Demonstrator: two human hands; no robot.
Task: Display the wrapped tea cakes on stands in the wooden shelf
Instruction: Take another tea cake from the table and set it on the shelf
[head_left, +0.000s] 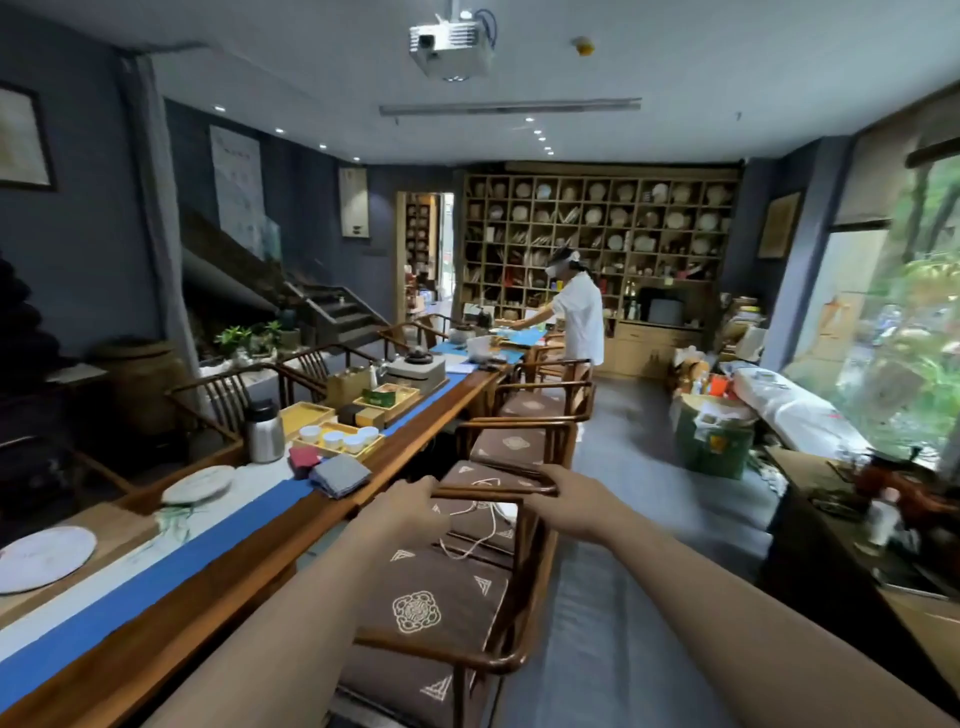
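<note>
Both hands grasp the curved top rail of the second wooden armchair (498, 491) in the row along the desk (322, 525). The left hand (408, 506) and right hand (563, 501) each have their grip curled round the rail, holding no tea cake.

Step in hand, by judgement: shift the chair to clear a path. Pull evenly with both hands and keep the chair off the desk edge.

Two wrapped tea cakes (44, 558) lie flat at the near left of the desk. The wooden shelf (597, 236) stands on the far wall, well apart; its compartments hold round cakes on stands. A bamboo tray (337, 441) carries four white cups.
</note>
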